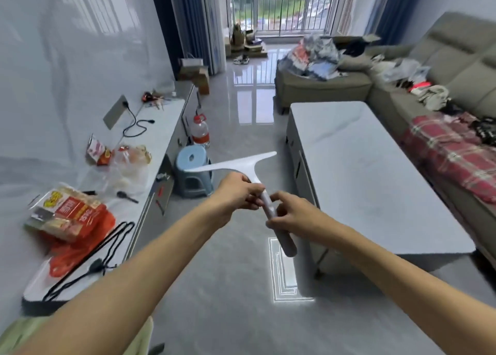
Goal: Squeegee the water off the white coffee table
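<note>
A white squeegee (pixel 243 163) with a wide blade and a pale round handle hangs in the air over the grey floor, blade pointing away from me. My left hand (pixel 236 192) grips the handle just under the blade. My right hand (pixel 291 213) holds the handle lower down, and the handle's end sticks out below it. The white coffee table (pixel 362 172) stands to the right of both hands, a short way off, its glossy top bare; I cannot make out water on it.
A low white TV cabinet (pixel 158 140) along the left wall carries snack bags, an orange bag and black cables. A blue plastic stool (pixel 192 172) and a water jug (pixel 200 132) stand on the floor ahead. A grey sofa (pixel 456 67) piled with clothes runs behind the table.
</note>
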Action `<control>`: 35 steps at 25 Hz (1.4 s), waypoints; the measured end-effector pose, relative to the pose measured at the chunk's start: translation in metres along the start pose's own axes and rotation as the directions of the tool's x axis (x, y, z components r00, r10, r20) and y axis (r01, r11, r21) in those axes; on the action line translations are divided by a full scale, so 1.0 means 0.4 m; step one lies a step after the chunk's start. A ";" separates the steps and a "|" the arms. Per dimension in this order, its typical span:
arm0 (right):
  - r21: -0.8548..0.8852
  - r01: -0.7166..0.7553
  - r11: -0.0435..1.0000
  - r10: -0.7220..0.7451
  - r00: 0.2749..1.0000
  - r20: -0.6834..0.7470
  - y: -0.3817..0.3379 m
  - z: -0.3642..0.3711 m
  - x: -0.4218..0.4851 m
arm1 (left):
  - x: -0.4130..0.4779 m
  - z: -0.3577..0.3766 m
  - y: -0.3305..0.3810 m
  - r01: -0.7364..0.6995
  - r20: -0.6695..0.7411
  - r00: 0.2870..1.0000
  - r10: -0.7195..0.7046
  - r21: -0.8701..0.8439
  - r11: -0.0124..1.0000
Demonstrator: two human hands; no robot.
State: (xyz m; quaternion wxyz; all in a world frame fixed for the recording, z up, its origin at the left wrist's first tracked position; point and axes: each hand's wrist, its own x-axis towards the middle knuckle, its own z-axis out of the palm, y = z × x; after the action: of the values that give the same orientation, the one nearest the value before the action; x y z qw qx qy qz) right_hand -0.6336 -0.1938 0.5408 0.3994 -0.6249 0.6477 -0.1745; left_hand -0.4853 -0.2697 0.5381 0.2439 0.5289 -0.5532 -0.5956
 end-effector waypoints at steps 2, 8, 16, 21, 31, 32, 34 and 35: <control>0.008 0.013 1.000 -0.012 0.998 -0.067 0.011 -0.120 0.039 | 0.063 0.045 0.106 -0.025 0.010 1.000 0.025 0.050 0.998; -0.092 -0.065 0.994 0.043 0.974 -0.223 0.085 -0.390 0.257 | 0.350 0.095 0.290 -0.129 0.060 0.992 0.114 0.474 0.871; 0.102 -0.254 0.962 0.271 0.936 -0.226 0.195 -0.685 0.742 | 0.956 0.062 0.473 -0.364 0.355 0.927 0.123 0.770 0.524; 0.108 -0.384 0.917 0.399 0.885 -0.238 0.261 -0.932 1.013 | 1.330 0.083 0.662 -0.511 0.512 0.851 0.119 0.751 0.419; 0.118 -0.431 0.895 0.445 0.883 -0.150 0.530 -1.377 1.572 | 2.048 0.246 0.923 -0.548 0.575 0.818 0.017 0.770 0.328; 0.093 -0.435 0.896 0.445 0.878 -0.174 0.527 -1.441 1.627 | 2.109 0.257 0.962 -0.551 0.571 0.820 0.041 0.768 0.328; 0.068 -0.446 0.892 0.450 0.870 -0.201 0.532 -1.560 1.725 | 2.241 0.278 1.033 -0.579 0.587 0.806 0.071 0.759 0.297; 0.064 -0.453 0.889 0.456 0.865 -0.207 0.546 -1.609 1.772 | 2.310 0.288 1.059 -0.596 0.603 0.795 0.069 0.754 0.277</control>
State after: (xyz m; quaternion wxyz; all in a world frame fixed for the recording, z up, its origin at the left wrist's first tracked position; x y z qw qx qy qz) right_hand -1.1823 -1.0076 0.5693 0.3603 -0.4294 0.8150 -0.1469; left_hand -1.0109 -1.1467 0.5740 -0.1104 0.2802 -0.9288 -0.2159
